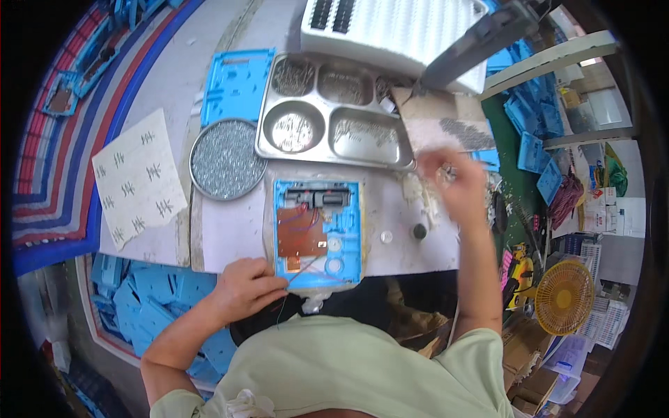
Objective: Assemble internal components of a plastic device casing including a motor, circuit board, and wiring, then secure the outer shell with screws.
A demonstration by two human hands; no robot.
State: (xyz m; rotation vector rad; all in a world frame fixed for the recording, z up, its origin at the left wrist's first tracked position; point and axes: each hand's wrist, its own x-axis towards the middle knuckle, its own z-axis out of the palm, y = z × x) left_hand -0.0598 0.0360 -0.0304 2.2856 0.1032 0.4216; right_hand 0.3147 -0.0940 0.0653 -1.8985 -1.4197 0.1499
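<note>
An open blue plastic casing (348,230) lies in front of me. Inside it are a brown circuit board (293,226), a black cylindrical part (327,198) and thin wires. At the casing's lower left edge my left hand (247,287) is closed, its fingertips pinching a thin wire (304,270); a loose end hangs below them. My right hand (456,184) is raised beyond the casing to the right, near the corner of the metal tray. Motion blurs its curled fingers, so what they may hold is unclear.
A compartmented metal tray (327,104) holds small metal parts. Left of it stand a round dish of tiny grey pieces (228,159) and another blue casing part (240,83). White foam (397,35) and a grey arm (481,45) stand behind. A small dark cap (419,230) lies right.
</note>
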